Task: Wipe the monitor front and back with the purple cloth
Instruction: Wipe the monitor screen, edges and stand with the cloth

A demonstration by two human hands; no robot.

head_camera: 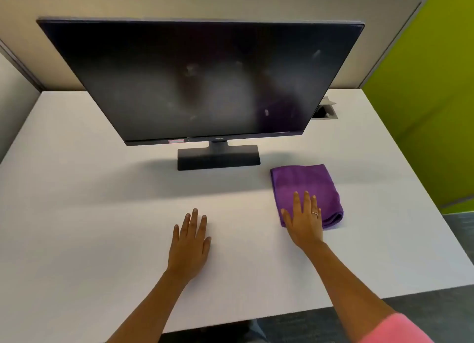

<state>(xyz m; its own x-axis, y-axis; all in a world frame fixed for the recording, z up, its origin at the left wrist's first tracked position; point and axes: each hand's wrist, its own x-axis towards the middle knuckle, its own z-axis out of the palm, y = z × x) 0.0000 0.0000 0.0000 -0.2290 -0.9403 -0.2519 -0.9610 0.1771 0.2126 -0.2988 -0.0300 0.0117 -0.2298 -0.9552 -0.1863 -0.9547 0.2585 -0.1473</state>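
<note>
Monitor (200, 81) upright on its stand (218, 158) at far side of white desk (77, 214), beyond and left of the cloth contact; screen off, hazy w/ smears across centre and right. Back not visible from head view.

Purple cloth (306, 189) folded, flat on desk, near stand's right end but apart from it. Right hand (305, 222) laid flat on cloth's near-left part, fingers straight, ring on one finger; no grasp formed yet, nothing pinched. Left hand (191, 242) flat on bare desk, well left of cloth, fingers straight, holding nothing.

Step in hand, by judgement: pick-up of cloth, wiping not yet begun.

Recs for doing it well:
- Curl fingers round folded edge, keep folds together for a padded face.
- Steady screen frame w/ left hand before pressing; stand looks narrow, tipping poss.
- Light pressure, overlapping passes across screen, extra attn to smeared centre and right areas.
- For the back, reach round or turn by the frame, not the panel.

Open cable box (324, 110) behind monitor's right side; keep cloth away from it.
</note>
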